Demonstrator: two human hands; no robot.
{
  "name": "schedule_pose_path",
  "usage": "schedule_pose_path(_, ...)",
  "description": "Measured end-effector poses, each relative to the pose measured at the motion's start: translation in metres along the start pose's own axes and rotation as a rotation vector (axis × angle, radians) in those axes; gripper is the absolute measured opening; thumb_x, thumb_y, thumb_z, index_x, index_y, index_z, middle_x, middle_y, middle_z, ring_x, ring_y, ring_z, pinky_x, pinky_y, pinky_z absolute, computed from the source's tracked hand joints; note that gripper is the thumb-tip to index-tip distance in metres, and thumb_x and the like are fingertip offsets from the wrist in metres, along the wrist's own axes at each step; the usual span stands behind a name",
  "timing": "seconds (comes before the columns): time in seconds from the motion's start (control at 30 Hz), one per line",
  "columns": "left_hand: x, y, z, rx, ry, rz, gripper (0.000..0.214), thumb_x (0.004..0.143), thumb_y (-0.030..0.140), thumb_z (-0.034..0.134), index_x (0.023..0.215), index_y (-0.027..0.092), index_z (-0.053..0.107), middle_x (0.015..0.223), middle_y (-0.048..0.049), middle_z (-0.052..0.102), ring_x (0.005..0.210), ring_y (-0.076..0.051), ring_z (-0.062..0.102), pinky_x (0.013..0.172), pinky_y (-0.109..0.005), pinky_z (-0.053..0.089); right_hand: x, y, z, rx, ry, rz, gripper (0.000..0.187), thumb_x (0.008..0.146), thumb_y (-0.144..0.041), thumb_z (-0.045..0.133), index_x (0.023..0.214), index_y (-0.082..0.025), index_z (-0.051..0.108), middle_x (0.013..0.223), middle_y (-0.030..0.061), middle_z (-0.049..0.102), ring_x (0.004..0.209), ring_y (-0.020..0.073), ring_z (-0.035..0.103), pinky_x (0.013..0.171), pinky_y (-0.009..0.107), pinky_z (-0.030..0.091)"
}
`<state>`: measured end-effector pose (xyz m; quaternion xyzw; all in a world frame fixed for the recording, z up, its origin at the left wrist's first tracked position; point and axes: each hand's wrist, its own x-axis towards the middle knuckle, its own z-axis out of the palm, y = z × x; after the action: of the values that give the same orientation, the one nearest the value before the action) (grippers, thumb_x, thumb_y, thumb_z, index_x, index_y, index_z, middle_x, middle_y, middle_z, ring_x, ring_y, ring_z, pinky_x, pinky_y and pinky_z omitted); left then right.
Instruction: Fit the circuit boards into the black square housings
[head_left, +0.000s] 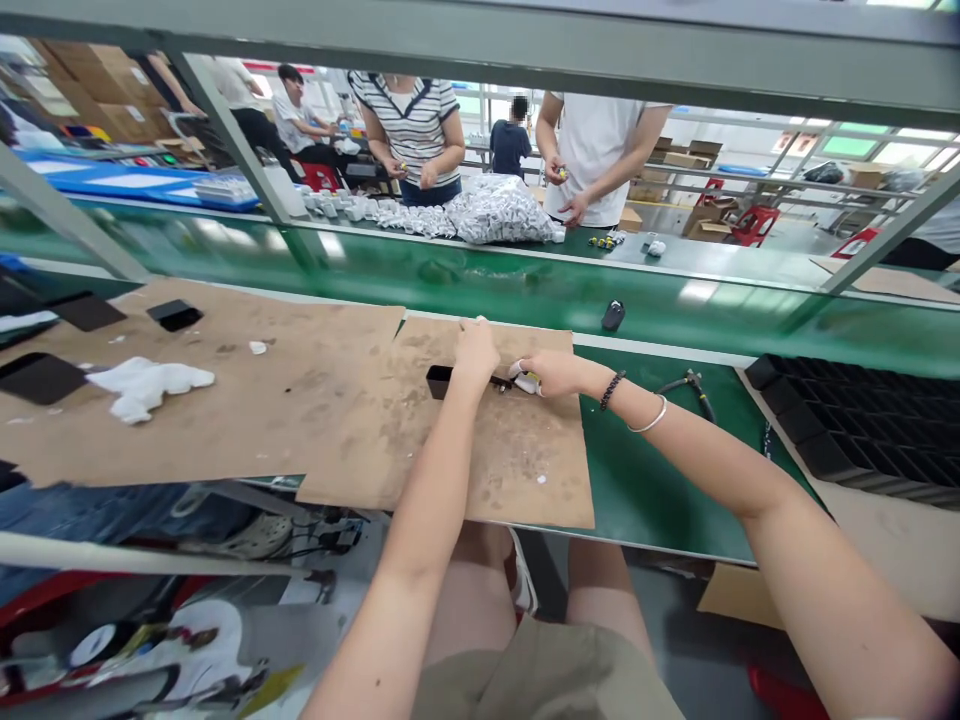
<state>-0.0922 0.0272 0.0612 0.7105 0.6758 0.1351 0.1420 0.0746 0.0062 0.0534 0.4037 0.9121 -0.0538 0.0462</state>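
On the stained cardboard, a black rectangular box point(439, 381) lies with its open end facing left, partly hidden behind my left wrist. My left hand point(478, 350) bends over it, fingers closed; it seems to hold the box, though the contact is hidden. White covers wrap some fingertips of my right hand point(551, 373). That hand is closed around a small dark tool with a yellow part point(529, 380), close to the box's right side. Its exact kind is too small to make out.
Pliers point(691, 382) lie on the green table to the right, before rows of black boxes point(870, 420). A black item point(613, 316) sits on the green belt. White cloth point(150, 385) and more black boxes point(41, 378) are left. People stand beyond, behind a white pile point(502, 210).
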Motion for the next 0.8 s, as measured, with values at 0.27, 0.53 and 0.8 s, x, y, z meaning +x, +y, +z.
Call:
schedule_pose_path(0.27, 0.015, 0.004, 0.014, -0.276, -0.072, 0.169, 0.064, 0.065, 0.012, 0.083, 0.122, 0.014, 0.053, 0.122, -0.0178, 0.066, 0.122, -0.032, 0.062, 0.098, -0.035, 0.049, -0.046, 0.032, 0.008, 0.777, 0.246, 0.267, 0.027, 0.069, -0.021, 0.076, 0.096, -0.015, 0.075, 0.093, 0.005, 0.077, 0.085, 0.021, 0.07, 0.079, 0.029, 0.055)
schedule_pose_path(0.53, 0.019, 0.009, 0.032, -0.432, -0.17, 0.239, 0.045, 0.058, 0.008, 0.082, 0.095, 0.017, 0.059, 0.099, -0.0099, 0.072, 0.103, -0.03, 0.068, 0.086, -0.035, 0.053, -0.093, 0.019, 0.045, 2.073, 0.523, 0.575, 0.012, 0.097, -0.02, 0.057, 0.098, -0.016, 0.068, 0.091, 0.0065, 0.077, 0.091, 0.0135, 0.077, 0.085, 0.018, 0.063)
schedule_pose_path(0.8, 0.008, 0.031, 0.045, -0.636, -0.251, 0.357, 0.045, 0.062, 0.012, 0.082, 0.102, 0.015, 0.062, 0.105, -0.0084, 0.074, 0.094, -0.022, 0.07, 0.083, -0.032, 0.056, -0.117, 0.012, 0.032, 2.396, 0.579, 0.386, 0.024, 0.093, -0.009, 0.056, 0.116, -0.014, 0.062, 0.107, 0.0113, 0.075, 0.108, 0.0172, 0.074, 0.085, 0.019, 0.065)
